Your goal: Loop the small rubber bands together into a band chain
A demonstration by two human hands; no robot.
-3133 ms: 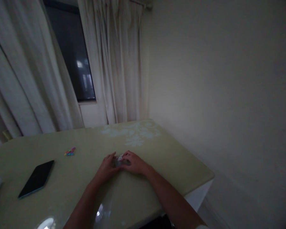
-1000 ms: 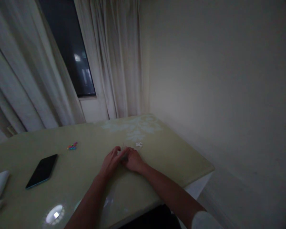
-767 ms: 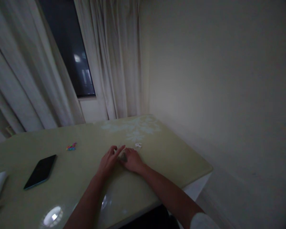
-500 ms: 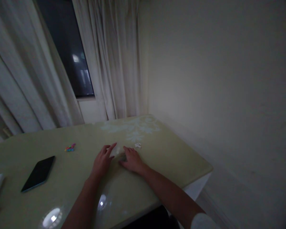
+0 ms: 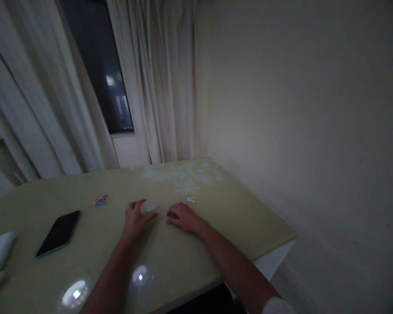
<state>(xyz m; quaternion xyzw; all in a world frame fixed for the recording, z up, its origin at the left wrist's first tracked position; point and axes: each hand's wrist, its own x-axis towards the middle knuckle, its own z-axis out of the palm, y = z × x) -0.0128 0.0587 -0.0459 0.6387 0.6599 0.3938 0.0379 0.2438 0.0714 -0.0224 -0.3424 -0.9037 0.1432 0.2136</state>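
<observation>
My left hand (image 5: 136,220) is on the left of the work spot, thumb and forefinger curved around a clear plastic piece (image 5: 151,207). The piece is see-through, and its exact kind is hard to make out. Close by on the right, my right hand (image 5: 184,216) rests on the table with fingers curled around a small dark, speckled thing (image 5: 173,215). Part of that dark thing is hidden under the fingers. Just beyond my right hand lie some small white pieces (image 5: 191,199).
Small colourful pieces (image 5: 100,200) lie farther left on the glossy table (image 5: 236,226). Nearer are a dark tablet or phone (image 5: 59,233) and a white object (image 5: 0,253) at the left edge. A wall (image 5: 281,131) borders the right, curtains (image 5: 163,87) the back.
My left hand has moved left, away from my right hand, and the clear plastic piece has gone with it. My right fingers have curled in around the dark thing. The view has shifted slightly.
</observation>
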